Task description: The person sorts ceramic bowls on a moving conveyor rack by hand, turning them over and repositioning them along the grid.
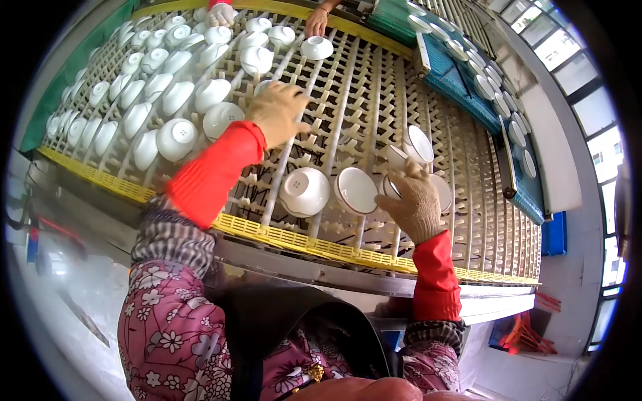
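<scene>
My left hand, in a tan knit glove, reaches over the slatted conveyor rack with its thumb apart from its fingers. A white bowl shows just beyond those fingers; whether they touch it is hidden. My right hand, gloved too, has its fingers curled on a white bowl, mostly covered by the hand. Beside it stand a tilted bowl on the left and another bowl on the right. Behind it a bowl leans on its side. An upturned bowl lies farther left.
Many white bowls fill the rack's left side. Across the rack, another person's bare hand is at a bowl, and a gloved hand is near others. A green belt carries bowls at right. Yellow edging runs along the near side.
</scene>
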`<action>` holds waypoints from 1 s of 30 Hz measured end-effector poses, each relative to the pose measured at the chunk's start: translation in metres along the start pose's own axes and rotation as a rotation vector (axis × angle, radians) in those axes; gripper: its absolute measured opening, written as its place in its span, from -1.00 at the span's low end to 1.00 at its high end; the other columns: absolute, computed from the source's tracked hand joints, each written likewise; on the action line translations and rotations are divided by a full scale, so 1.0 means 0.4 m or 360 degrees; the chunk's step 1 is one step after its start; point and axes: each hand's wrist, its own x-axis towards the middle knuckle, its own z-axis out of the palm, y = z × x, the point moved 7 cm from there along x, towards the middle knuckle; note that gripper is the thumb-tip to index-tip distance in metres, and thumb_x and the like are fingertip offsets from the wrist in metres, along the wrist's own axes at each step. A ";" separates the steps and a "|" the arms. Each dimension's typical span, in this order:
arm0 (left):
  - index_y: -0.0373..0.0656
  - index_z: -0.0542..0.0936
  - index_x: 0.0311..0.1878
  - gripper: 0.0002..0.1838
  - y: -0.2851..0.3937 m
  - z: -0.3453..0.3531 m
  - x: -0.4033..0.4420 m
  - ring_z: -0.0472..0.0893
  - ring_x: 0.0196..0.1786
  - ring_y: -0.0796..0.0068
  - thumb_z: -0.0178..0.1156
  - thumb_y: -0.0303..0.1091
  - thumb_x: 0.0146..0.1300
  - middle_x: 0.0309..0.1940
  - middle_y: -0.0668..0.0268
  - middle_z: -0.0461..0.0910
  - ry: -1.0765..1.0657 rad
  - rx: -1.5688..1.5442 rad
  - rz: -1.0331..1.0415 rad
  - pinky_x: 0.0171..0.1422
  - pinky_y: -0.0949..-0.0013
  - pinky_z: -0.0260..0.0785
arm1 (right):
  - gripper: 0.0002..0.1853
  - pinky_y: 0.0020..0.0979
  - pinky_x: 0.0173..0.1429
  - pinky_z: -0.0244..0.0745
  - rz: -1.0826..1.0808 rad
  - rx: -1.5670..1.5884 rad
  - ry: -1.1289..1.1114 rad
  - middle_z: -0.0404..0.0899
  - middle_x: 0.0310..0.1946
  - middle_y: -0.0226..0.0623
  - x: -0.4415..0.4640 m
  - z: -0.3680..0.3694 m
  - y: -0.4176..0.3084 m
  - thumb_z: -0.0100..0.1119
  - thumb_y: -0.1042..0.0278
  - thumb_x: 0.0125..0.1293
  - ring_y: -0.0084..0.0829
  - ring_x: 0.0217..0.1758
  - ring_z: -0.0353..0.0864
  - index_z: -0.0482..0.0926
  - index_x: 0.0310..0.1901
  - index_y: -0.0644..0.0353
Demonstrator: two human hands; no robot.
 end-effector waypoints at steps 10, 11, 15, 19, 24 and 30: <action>-0.01 0.64 0.63 -0.31 0.049 -0.012 -0.003 0.81 0.37 0.04 0.43 0.07 0.55 0.46 0.00 0.75 -0.0660 -0.0462 0.0055 0.56 0.03 0.59 | -0.35 -0.13 0.17 0.86 0.0252 0.1032 0.0611 0.85 0.13 0.12 0.062 -0.031 0.105 0.68 0.40 0.39 -0.08 0.11 0.95 0.63 0.46 0.29; 0.05 0.67 0.59 -0.29 0.135 -0.075 -0.065 0.86 0.21 0.05 0.57 0.00 0.44 0.40 0.02 0.77 -0.0898 -0.1004 -0.0278 0.38 0.09 0.71 | -0.31 -0.13 0.19 0.86 -0.0107 0.0547 0.0853 0.84 0.17 0.13 0.089 -0.035 0.083 0.68 0.48 0.38 -0.07 0.15 0.94 0.59 0.50 0.29; -0.25 0.74 0.33 -0.19 0.377 -0.108 -0.209 0.69 0.42 -0.05 0.66 0.23 0.25 0.28 0.01 0.76 -0.0002 -0.0466 0.0997 0.66 -0.05 0.50 | -0.81 -0.20 0.06 0.73 0.0163 0.0966 0.0605 0.82 0.00 0.05 0.232 0.017 0.098 0.29 0.49 0.67 0.08 -0.07 0.84 0.70 0.19 0.31; -0.15 0.77 0.01 -0.47 0.460 -0.061 -0.263 0.75 0.12 0.07 0.64 -0.01 0.07 -0.08 0.22 0.78 0.0125 -0.0531 0.1186 0.58 -0.03 0.51 | -0.54 0.02 0.13 0.67 0.0619 0.0755 0.0064 0.79 -0.21 0.08 0.179 0.065 0.106 0.43 -0.08 0.55 0.10 -0.04 0.82 0.77 -0.01 0.27; -0.05 0.78 -0.19 -0.74 0.454 0.035 -0.194 0.77 -0.08 0.01 0.51 -0.22 0.04 -0.48 0.24 0.71 0.0033 -0.0505 0.0850 0.56 0.03 0.49 | -0.29 0.12 0.16 0.72 0.0955 0.0652 -0.0316 0.86 -0.14 0.14 0.002 0.191 0.183 0.34 -0.48 0.52 0.18 0.06 0.88 0.89 0.00 0.18; 0.21 0.77 0.35 -0.50 0.417 -0.097 -0.188 0.86 0.14 0.18 0.55 0.06 0.40 0.01 0.28 0.86 0.0292 -0.0318 0.0898 0.18 0.06 0.79 | -0.32 0.08 0.05 0.72 0.0812 0.0821 -0.0419 0.84 -0.27 0.09 -0.019 0.161 0.143 0.35 -0.43 0.54 0.15 -0.15 0.87 0.91 -0.11 0.19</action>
